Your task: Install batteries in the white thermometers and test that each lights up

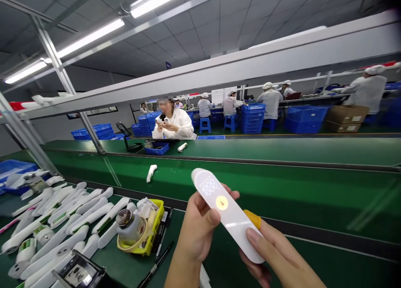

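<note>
White device [231,217], which the left hand [198,225] and right hand [272,247] are pinching, could be slipping if their fingers loosen.

Bright ceiling tubes [163,0] — glare streak on white device [231,219]

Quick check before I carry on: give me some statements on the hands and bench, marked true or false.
1. The left hand and right hand both hold the white device. True.
2. The device's round spot is blue. False: the round spot is pale yellow.
3. A right-hand finger wears an orange-yellow cover. True.
4. The jar sits in a blue basket. False: the jar is in a yellow basket.
</note>
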Demonstrator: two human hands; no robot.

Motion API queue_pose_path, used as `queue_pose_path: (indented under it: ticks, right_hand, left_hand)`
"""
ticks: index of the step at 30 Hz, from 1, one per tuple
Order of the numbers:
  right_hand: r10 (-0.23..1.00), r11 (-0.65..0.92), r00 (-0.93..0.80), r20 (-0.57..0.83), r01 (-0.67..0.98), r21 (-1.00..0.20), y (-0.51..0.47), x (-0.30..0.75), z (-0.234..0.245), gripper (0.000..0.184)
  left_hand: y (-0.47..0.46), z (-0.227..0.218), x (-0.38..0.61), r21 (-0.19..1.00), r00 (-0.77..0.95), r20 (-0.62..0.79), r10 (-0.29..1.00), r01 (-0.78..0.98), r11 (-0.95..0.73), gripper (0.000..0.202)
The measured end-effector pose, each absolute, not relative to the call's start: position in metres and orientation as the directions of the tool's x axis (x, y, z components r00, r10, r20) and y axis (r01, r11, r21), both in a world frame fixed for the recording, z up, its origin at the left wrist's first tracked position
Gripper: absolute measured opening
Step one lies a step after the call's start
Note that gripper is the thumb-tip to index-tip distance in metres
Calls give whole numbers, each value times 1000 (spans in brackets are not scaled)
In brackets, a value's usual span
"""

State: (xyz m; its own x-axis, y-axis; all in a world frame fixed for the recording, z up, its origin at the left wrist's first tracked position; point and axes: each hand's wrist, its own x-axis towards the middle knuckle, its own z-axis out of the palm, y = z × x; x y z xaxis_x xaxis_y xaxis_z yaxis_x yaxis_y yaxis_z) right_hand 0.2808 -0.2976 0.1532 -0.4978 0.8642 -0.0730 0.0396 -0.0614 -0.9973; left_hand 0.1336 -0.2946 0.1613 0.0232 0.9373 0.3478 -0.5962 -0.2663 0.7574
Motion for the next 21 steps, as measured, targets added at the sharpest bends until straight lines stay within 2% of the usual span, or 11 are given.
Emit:
queue_pose_path:
  ticks: [2, 5, 10, 12, 16, 21]
  right_hand:
    - [868, -37, -495, -39, 14, -999, -300, 282, 155, 57]
    - [912, 72, -409, 40, 64, -995, -303, 282, 159, 49]
    - [881, 342, -372, 292, 73, -937, -299, 280, 160, 39]
    - [857, 402, -374, 354, 58, -914, -298, 277, 157, 39]
    - [867, 421, -328, 376, 78, -904, -303, 269, 150, 45]
    - [863, 405, -362, 353, 75, -911, -307, 269, 156, 39]
  left_hand:
    - [-293, 159, 134, 729, -14, 401, 916, -601, -328, 49]
    - [-291, 157, 138, 707, -68, 448, 891, -583, -400, 46]
    - [-291, 157, 143, 764, 1, 393, 920, -557, -326, 48]
    - [-292, 156, 143, 761, -10, 385, 923, -561, -324, 52]
    - [-292, 155, 142, 770, -25, 360, 932, -556, -313, 59]
    - [-294, 156, 141, 781, -18, 341, 940, -551, -294, 61]
